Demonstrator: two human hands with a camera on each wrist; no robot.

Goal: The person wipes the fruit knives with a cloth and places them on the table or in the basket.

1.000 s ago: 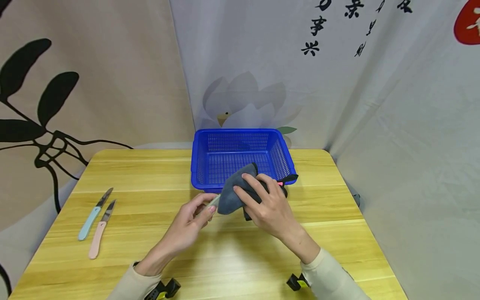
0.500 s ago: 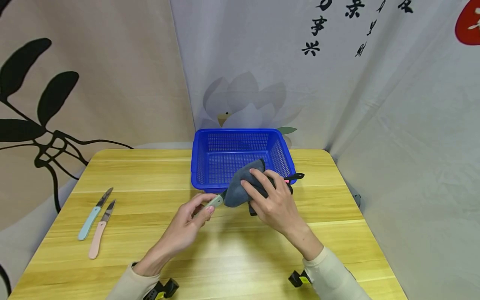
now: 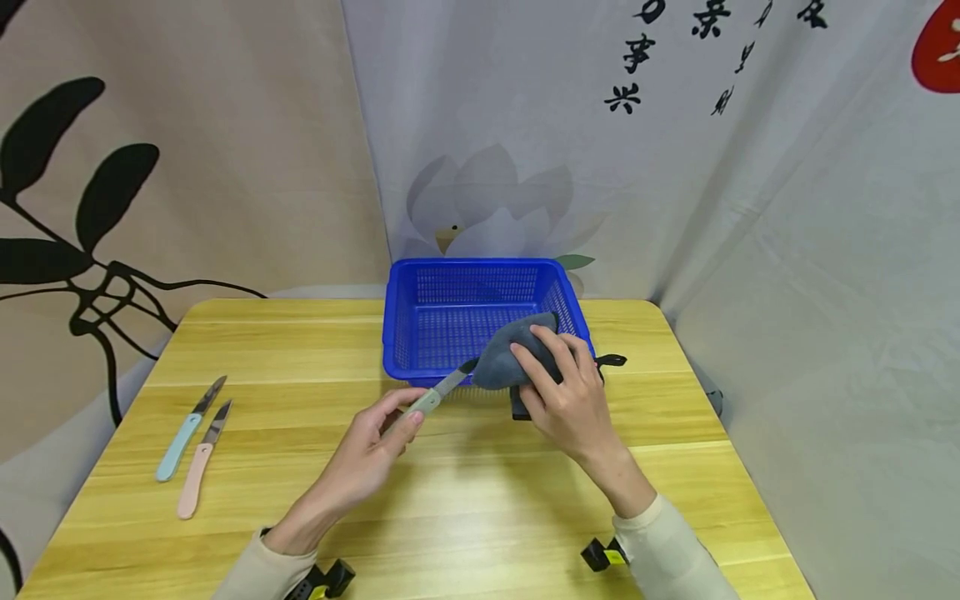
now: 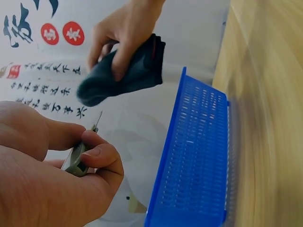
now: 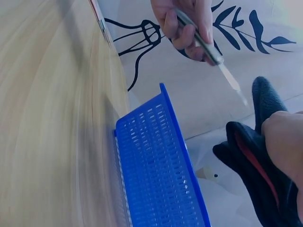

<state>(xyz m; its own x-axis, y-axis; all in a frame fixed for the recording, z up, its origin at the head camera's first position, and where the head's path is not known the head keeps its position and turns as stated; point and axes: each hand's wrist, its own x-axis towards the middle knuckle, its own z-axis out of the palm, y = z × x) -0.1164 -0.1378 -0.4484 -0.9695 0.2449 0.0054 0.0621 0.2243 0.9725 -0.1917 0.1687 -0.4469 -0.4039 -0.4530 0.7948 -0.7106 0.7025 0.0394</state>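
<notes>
My left hand (image 3: pixel 372 442) grips a small knife by its pale green handle (image 3: pixel 422 406), the blade (image 3: pixel 452 381) pointing up and right. My right hand (image 3: pixel 573 400) holds a folded dark grey-blue cloth (image 3: pixel 504 358), whose lower left edge is right at the blade's tip. A black loop (image 3: pixel 611 360) sticks out of the cloth on the right. Both hands are above the table, in front of the blue basket. In the right wrist view most of the blade (image 5: pixel 230 78) shows bare, and the cloth (image 5: pixel 267 101) is bunched in the right hand with a reddish strip in its folds.
A blue plastic basket (image 3: pixel 387 337) stands at the back middle of the wooden table (image 3: pixel 300 350). Two more knives, one with a light blue handle (image 3: pixel 178 447) and one with a pink handle (image 3: pixel 195 481), lie on the left. Printed curtains hang behind.
The right hand has moved up and to the right with the cloth, sliding it off along the blade, which has come into view. The left hand has stayed nearly in place.
</notes>
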